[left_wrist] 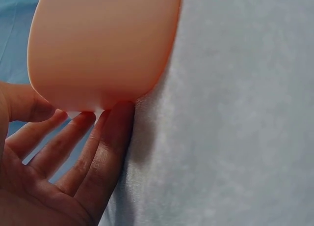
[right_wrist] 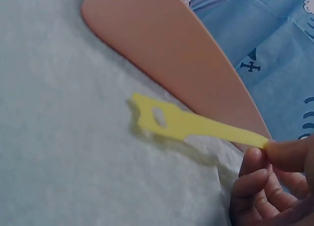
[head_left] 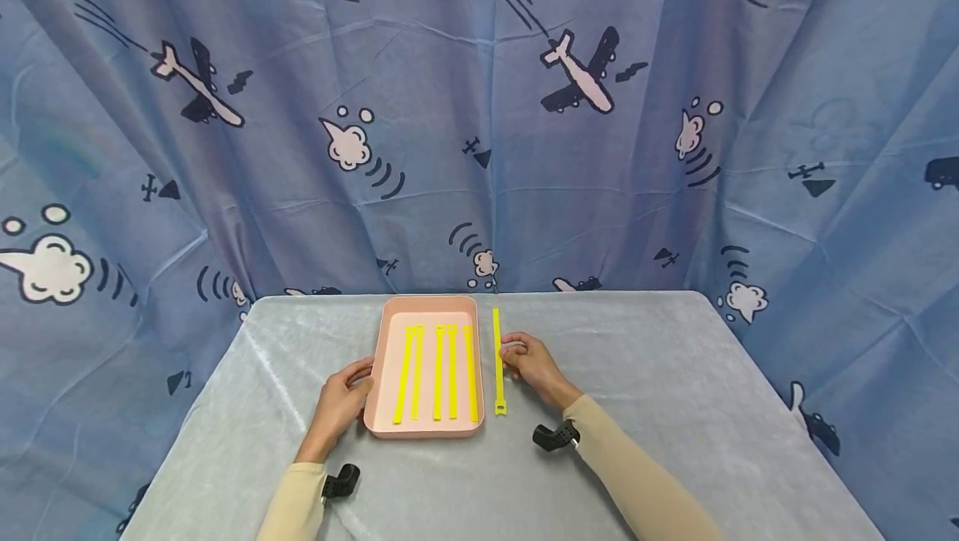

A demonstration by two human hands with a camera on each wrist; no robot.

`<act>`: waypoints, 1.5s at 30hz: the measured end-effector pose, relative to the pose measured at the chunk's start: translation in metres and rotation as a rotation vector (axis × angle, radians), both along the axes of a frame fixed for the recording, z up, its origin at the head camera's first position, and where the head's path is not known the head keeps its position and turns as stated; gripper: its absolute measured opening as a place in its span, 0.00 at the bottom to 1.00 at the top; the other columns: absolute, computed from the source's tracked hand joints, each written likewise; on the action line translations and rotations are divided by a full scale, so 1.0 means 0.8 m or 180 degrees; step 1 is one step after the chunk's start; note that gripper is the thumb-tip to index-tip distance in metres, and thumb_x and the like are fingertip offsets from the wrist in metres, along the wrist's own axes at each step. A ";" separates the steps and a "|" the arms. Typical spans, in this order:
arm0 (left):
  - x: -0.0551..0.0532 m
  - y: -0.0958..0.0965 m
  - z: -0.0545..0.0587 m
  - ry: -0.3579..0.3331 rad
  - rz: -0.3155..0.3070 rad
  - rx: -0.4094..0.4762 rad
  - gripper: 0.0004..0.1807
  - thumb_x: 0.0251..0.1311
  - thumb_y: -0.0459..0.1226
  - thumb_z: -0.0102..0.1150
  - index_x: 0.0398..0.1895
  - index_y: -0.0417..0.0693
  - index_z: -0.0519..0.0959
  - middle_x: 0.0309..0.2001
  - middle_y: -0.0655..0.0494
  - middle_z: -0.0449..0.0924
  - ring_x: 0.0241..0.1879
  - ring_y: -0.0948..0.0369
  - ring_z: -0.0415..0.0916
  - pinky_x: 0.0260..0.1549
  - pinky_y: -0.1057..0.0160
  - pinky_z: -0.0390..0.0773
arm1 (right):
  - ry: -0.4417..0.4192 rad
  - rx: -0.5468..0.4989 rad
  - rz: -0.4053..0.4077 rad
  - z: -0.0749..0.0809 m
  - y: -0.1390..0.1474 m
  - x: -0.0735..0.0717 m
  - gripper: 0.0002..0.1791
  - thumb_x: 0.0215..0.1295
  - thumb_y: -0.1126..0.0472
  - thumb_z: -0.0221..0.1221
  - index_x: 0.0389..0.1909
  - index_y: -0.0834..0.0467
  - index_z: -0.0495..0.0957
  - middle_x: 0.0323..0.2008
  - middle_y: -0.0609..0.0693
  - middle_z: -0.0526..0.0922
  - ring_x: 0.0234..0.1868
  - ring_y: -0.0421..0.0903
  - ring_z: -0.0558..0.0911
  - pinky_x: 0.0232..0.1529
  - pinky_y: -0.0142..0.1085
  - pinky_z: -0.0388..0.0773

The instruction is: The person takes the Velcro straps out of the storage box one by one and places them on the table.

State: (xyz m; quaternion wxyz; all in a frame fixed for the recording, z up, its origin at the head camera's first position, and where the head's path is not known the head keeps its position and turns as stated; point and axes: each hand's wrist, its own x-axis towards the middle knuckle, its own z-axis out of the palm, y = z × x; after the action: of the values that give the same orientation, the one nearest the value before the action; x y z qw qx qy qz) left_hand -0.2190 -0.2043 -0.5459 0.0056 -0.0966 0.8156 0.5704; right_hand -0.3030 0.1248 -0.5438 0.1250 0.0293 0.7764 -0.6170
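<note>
A pink tray (head_left: pixel 423 431) lies on the table, with several yellow strap-type cable ties (head_left: pixel 438 374) lengthwise inside it. My left hand (head_left: pixel 340 404) is at the tray's left side. In the left wrist view its fingertips (left_wrist: pixel 122 113) touch the outer wall, the thumb close to the rim. Just right of the tray, my right hand (head_left: pixel 534 364) pinches another yellow cable tie (head_left: pixel 499 374) between thumb and fingers. The right wrist view shows this tie's slotted head (right_wrist: pixel 159 117) pointing away from the hand, over the cloth, beside the tray's wall (right_wrist: pixel 162 44).
A pale grey cloth (head_left: pixel 644 358) covers the table. Behind it hangs a blue curtain (head_left: pixel 449 216) printed with planes and clouds. Black wrist devices (head_left: pixel 556 436) are strapped on both forearms.
</note>
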 end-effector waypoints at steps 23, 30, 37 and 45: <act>-0.004 -0.005 0.005 0.0051 -0.0058 0.0037 0.23 0.71 0.38 0.51 0.69 0.50 0.70 0.64 0.42 0.74 0.57 0.48 0.78 0.31 0.62 0.83 | 0.0227 0.0325 -0.0095 -0.012 -0.005 -0.008 0.15 0.62 0.70 0.61 0.50 0.61 0.76 0.40 0.54 0.77 0.28 0.43 0.77 0.23 0.30 0.74; -0.001 -0.003 0.004 0.0009 -0.0058 -0.0007 0.23 0.71 0.37 0.51 0.69 0.50 0.70 0.64 0.42 0.74 0.54 0.50 0.80 0.29 0.62 0.82 | 0.0249 0.0311 -0.0086 -0.008 -0.002 -0.003 0.14 0.66 0.66 0.60 0.52 0.59 0.76 0.44 0.55 0.78 0.30 0.44 0.79 0.27 0.33 0.77; 0.002 0.000 -0.001 0.0014 -0.0063 0.0032 0.23 0.71 0.37 0.51 0.68 0.50 0.71 0.64 0.42 0.74 0.57 0.48 0.79 0.29 0.63 0.82 | 0.0476 0.0155 -0.0076 0.014 -0.006 0.007 0.14 0.69 0.62 0.59 0.53 0.58 0.75 0.49 0.55 0.78 0.36 0.46 0.83 0.31 0.36 0.80; -0.001 -0.003 0.004 -0.0031 -0.0069 0.0065 0.23 0.71 0.38 0.51 0.69 0.50 0.70 0.65 0.43 0.73 0.55 0.50 0.79 0.29 0.62 0.83 | 0.0750 0.0067 0.0023 0.045 -0.023 0.015 0.16 0.67 0.63 0.60 0.54 0.61 0.76 0.49 0.57 0.79 0.35 0.44 0.84 0.33 0.38 0.81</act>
State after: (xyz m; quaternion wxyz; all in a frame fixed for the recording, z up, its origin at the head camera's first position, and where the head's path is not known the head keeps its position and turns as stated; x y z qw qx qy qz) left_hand -0.2196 -0.2064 -0.5428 0.0168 -0.0904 0.8107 0.5782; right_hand -0.2911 0.1066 -0.5076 0.0348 -0.0448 0.7922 -0.6076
